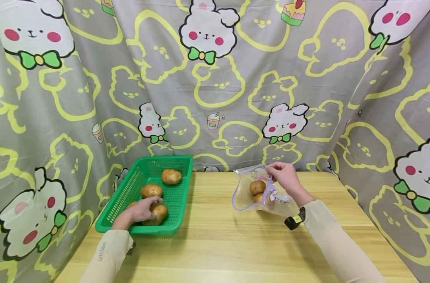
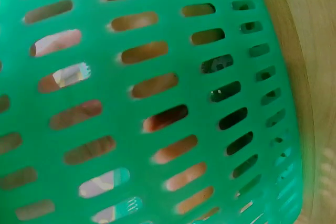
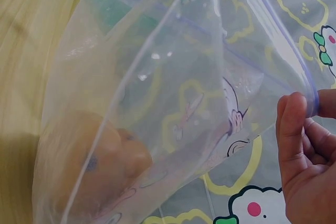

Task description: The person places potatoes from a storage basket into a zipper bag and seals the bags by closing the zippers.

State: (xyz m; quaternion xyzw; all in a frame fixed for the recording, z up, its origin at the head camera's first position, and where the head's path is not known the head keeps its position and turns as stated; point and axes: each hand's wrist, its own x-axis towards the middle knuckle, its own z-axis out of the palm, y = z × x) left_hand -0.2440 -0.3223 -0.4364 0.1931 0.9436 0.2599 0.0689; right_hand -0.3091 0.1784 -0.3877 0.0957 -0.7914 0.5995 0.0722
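Note:
My left hand (image 1: 142, 210) reaches into the green plastic basket (image 1: 184, 196), its fingers and thumb around a brown potato (image 1: 160, 212) near the front. Other potatoes lie in the basket: one potato (image 1: 151, 190) just behind the hand, another potato (image 1: 171, 176) towards the back, and one partly hidden beside the hand. At the right, my right hand (image 1: 285, 179) pinches the purple-edged rim of a clear zip bag (image 3: 173, 66), whose mouth gapes towards the left. Inside the bag rest two potatoes (image 1: 257, 187). In the left wrist view, the basket's slotted wall (image 2: 121, 93) covers most of the hand.
Basket and bag stand apart on a light wooden table (image 1: 211, 243). Behind and on both sides hangs a grey curtain (image 1: 215, 129) with cartoon rabbits. A black band with a small device (image 1: 294, 221) sits on the right wrist.

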